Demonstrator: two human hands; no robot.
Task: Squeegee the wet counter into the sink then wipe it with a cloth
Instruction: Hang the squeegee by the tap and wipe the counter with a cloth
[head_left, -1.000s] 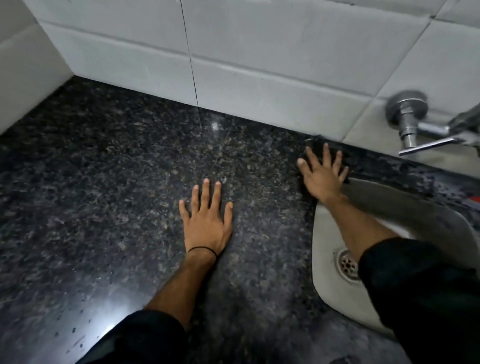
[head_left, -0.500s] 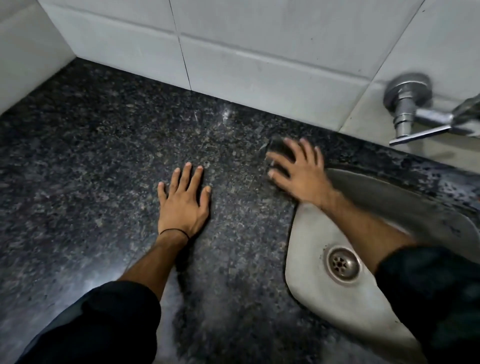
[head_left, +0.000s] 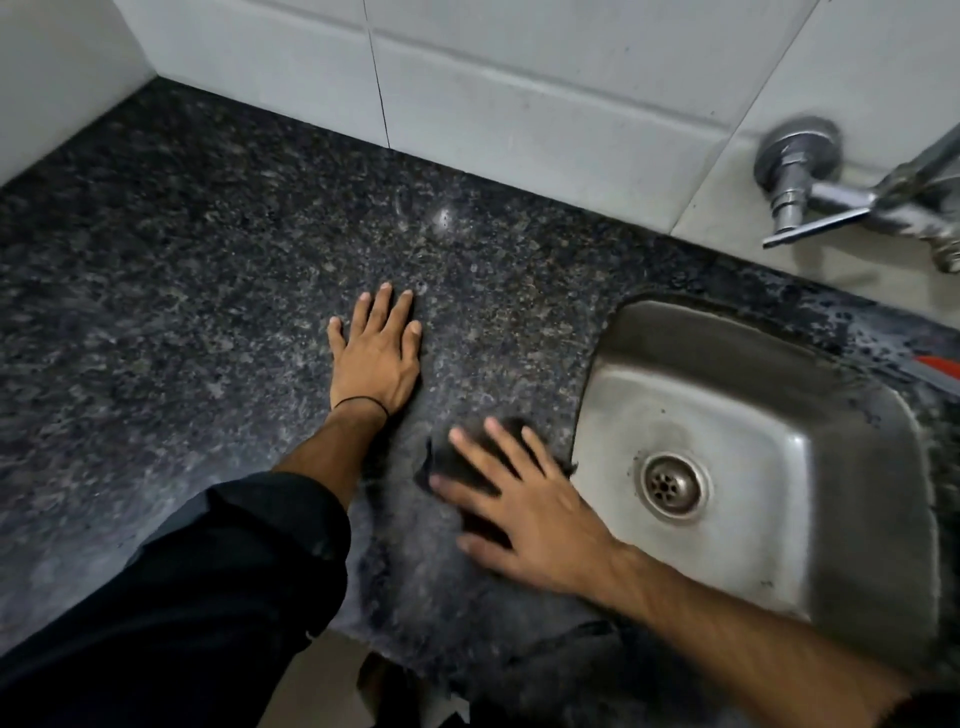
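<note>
A dark speckled granite counter (head_left: 182, 291) fills the view. Set into it at the right is a steel sink (head_left: 852, 467) with a round drain (head_left: 675, 483). My right hand (head_left: 524, 509) lies flat with spread, straight fingers on a dark cloth (head_left: 447, 462), pressing it to the counter just left of the sink's rim. Most of the cloth is hidden under that hand. My left hand (head_left: 376, 353) rests flat on the counter farther back, fingers straight, holding nothing. No squeegee is in view.
White wall tiles (head_left: 519, 104) run along the back and left of the counter. A chrome tap (head_left: 810, 182) juts from the wall above the sink. Water drops speckle the counter behind the sink. A red object (head_left: 940, 366) peeks in at the right edge.
My right hand has slid the cloth from the back wall beside the sink toward the front edge of the counter. The left hand stays planted flat.
</note>
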